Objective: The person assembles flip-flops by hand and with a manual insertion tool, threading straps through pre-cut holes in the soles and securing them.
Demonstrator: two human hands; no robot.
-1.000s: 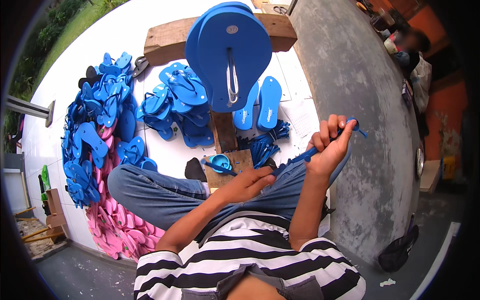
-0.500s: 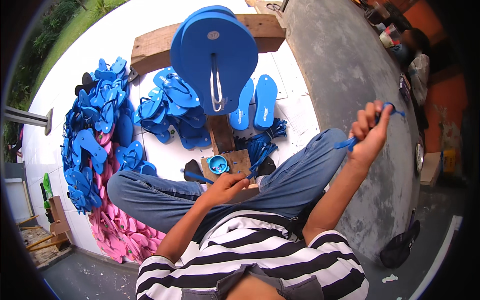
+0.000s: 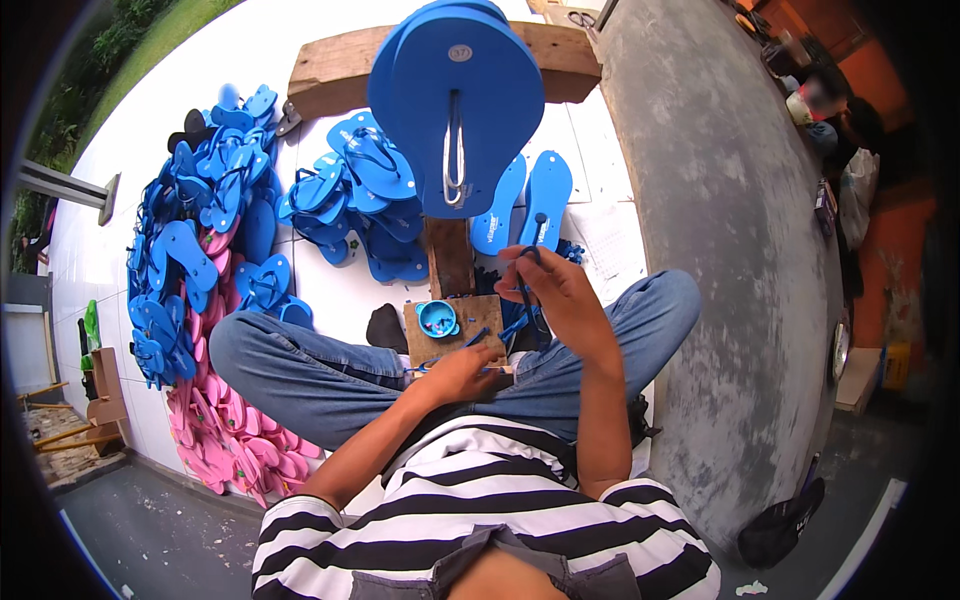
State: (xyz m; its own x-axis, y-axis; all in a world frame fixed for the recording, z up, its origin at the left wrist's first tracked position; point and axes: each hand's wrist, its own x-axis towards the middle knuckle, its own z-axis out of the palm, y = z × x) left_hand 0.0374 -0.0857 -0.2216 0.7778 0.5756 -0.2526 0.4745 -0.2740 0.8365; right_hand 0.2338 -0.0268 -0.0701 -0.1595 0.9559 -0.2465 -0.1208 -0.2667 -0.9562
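My right hand (image 3: 570, 305) is raised above my right shin, fingers closed on one end of a dark blue flip-flop strap (image 3: 527, 290) that hangs down from them. My left hand (image 3: 468, 372) rests low by the wooden block between my legs, closed round another blue strap (image 3: 481, 337) whose ends stick out on both sides. In front of me, blue flip-flop soles (image 3: 430, 90) are stacked on top of a wooden post. A bent metal wire loop (image 3: 454, 150) stands out of the top sole. A small turquoise bowl (image 3: 437, 306) with little bits in it sits on the block.
Beyond the post lies a wooden beam (image 3: 340, 70). Finished blue flip-flops (image 3: 375, 165) are piled left of it, with a larger blue heap (image 3: 185, 255) and pink flip-flops (image 3: 235, 440) farther left. Two loose blue soles (image 3: 549, 190) lie right of the post (image 3: 448, 258).
My right hand has come in from the far right to the middle, bringing its strap along. My left hand has shifted slightly right and still grips its strap. The view has tilted slightly.
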